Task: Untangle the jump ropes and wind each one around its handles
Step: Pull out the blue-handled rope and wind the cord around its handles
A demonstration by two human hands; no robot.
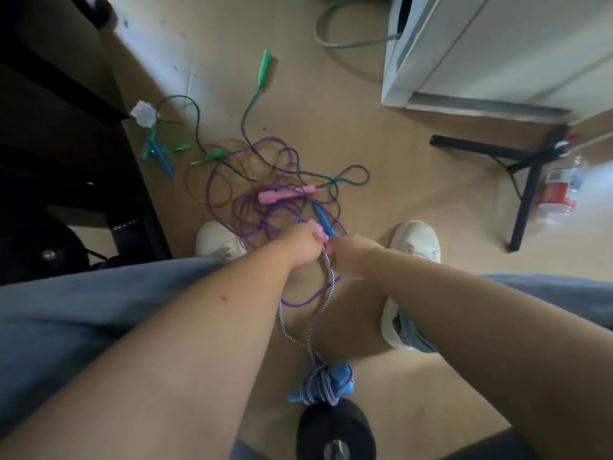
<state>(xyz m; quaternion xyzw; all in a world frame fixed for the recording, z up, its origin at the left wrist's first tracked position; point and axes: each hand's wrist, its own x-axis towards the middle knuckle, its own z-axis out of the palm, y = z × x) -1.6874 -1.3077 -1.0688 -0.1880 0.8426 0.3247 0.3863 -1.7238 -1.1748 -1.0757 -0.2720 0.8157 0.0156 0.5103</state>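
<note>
head view: left grip (303,244) curls round a smooth pink handle (316,228). right grip (353,257), just beside it, is fisted, but i cannot tell what it holds, as the knuckles hide it. a braided blue-and-white cord (330,273) drops from between the grips to chunky blue handles (341,373), which it wraps. just beyond the grips lie a tapered blue handle (322,218) and a thin, glossy purple rope tangle (262,210); farther off, blurred green handles (265,64). tan floor (414,194); white cabinet (497,61) far beyond the right grip.
</note>
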